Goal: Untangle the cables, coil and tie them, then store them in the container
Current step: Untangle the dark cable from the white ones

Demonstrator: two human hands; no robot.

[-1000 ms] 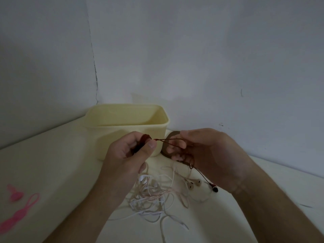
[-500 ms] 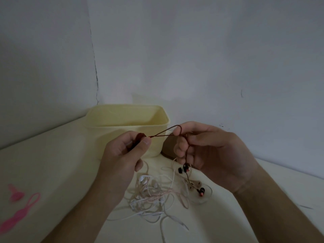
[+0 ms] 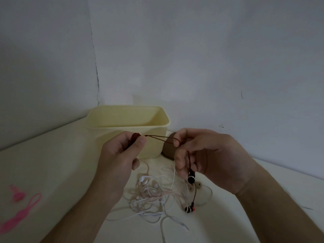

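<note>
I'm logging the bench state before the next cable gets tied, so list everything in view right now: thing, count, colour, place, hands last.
Storage container: one, pale yellow, open-topped, at the back of the table by the wall corner.
Dark red earphone cable: one, stretched between both hands, its two black-tipped earbuds dangling below the right hand.
White earphone cables: a tangled pile, count unclear, white with a pinkish strand, on the table under the hands.
Pink cable ties: at least two, pink, on the table at far left.
Brown round object: one, mostly hidden, right of the container.
Table: one, cream.
Left hand: pinching the coiled end of the red cable.
Right hand: gripping the cable's loose end.
</note>
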